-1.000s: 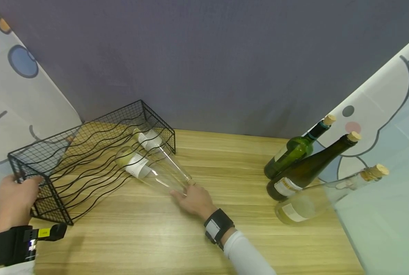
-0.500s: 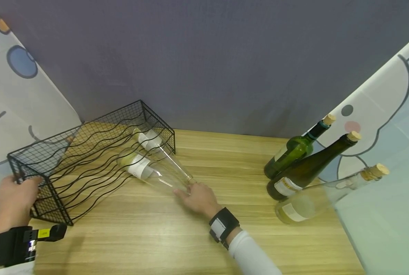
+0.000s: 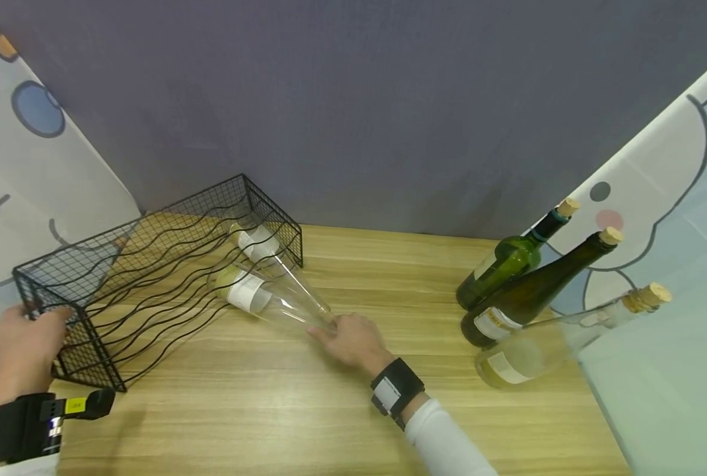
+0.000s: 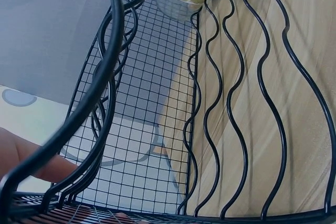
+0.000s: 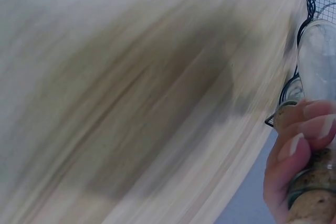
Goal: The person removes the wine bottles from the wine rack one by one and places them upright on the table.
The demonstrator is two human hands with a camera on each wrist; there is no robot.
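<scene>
Right hand point(image 3: 350, 338) around a clear bottle's neck, left hand point(image 3: 32, 337) gripping the black wire rack

The right hand's fingers were curled closely around the neck of the clear labelled bottle point(image 3: 246, 292), its cork point(image 5: 313, 208) showing beyond them in the right wrist view. That bottle lay on its side, base among the wavy rods of the black wire rack point(image 3: 129, 222) and neck projecting past the rack's open side. The left hand was closed over the rack's left end, fingers hooked about the top edge.

A second clear bottle point(image 3: 261, 243) lay just beside the held one, at the rack's far end, its neck near the gripping fingers. Dark rods passed over both bottles' lower parts, partly hiding them.

Well to the right on the wooden table point(image 3: 240, 410) stood three corked bottles close together: a green one point(image 3: 502, 263), a dark brown one point(image 3: 528, 297) and a clear one point(image 3: 538, 354). A grey panel point(image 3: 353, 119) rose behind the table.
</scene>
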